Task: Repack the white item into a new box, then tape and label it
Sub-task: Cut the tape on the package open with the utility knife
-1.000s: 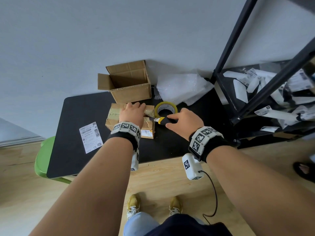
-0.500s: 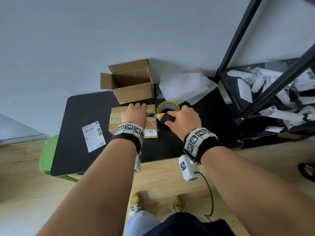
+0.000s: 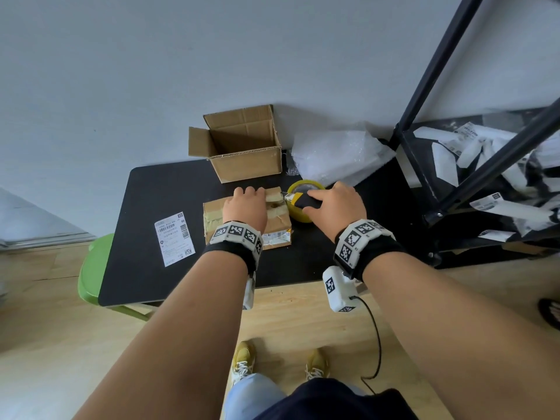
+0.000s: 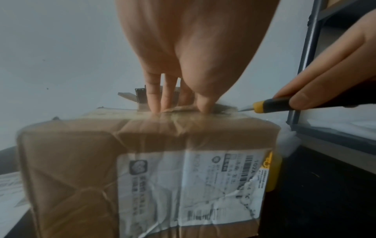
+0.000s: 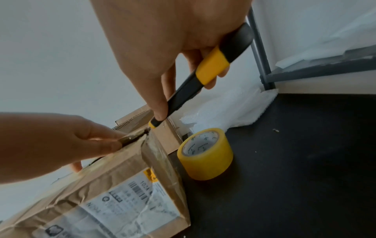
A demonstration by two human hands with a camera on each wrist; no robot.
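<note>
My left hand (image 3: 245, 207) pins the old box (image 4: 142, 169) flat-fingered; my right hand (image 3: 335, 207) grips the knife (image 5: 203, 77). Keep the blade shallow along the taped seam, slicing away from my fingers.

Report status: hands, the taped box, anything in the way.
Left hand presses the old taped box. Right hand grips the utility knife, tip at the far-edge tape seam. Tape roll stands beside the box, under the knife.

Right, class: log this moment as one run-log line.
stage: cutting old taped box open | left hand: presses box top | right hand: grips utility knife, tip at far edge | new box: open
</note>
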